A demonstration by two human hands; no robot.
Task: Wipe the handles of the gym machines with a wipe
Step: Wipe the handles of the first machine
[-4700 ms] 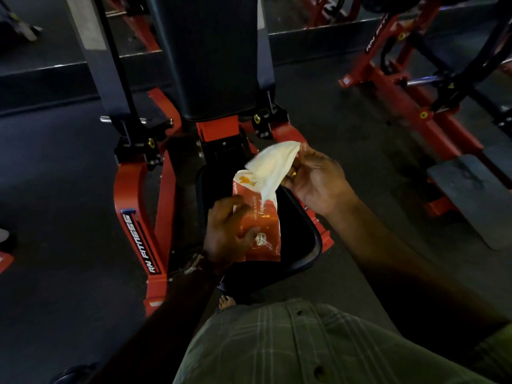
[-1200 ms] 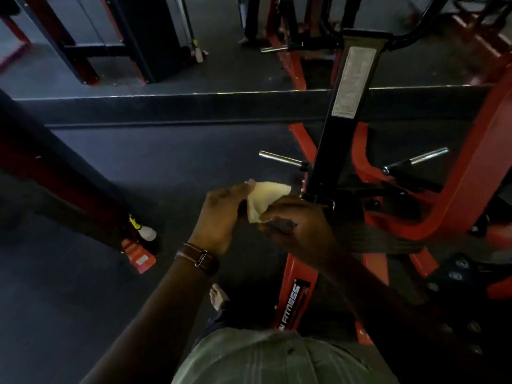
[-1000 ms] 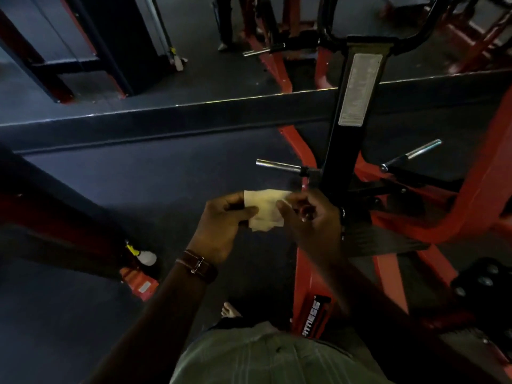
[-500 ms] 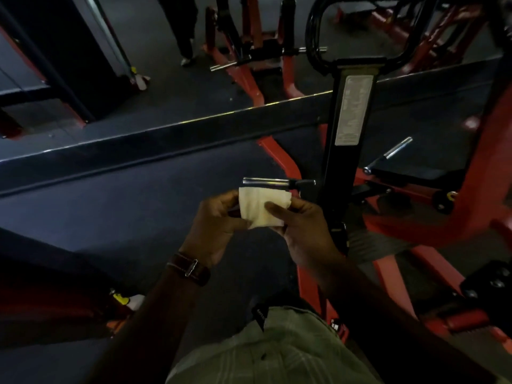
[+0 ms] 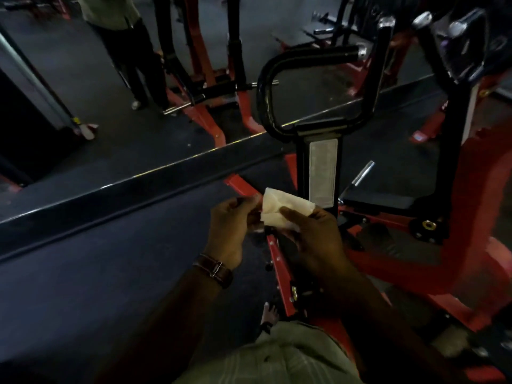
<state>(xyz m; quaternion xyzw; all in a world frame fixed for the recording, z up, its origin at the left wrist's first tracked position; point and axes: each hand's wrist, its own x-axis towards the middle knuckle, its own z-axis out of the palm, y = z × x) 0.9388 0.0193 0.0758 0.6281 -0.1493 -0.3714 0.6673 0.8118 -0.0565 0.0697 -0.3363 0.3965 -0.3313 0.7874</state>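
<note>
My left hand (image 5: 228, 231) and right hand (image 5: 313, 234) pinch the folded pale yellow wipe (image 5: 279, 213) taut, readying a pad for the black looped steel handle (image 5: 318, 87) at twelve o'clock.

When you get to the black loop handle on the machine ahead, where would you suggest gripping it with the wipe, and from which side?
I would wrap the wipe round the top horizontal bar of the black loop handle, coming from above on the near side. That bar is straight, round and bare up to its metal end cap, so the right hand could probably close round it and slide along before following the curved left bend downward.
</note>
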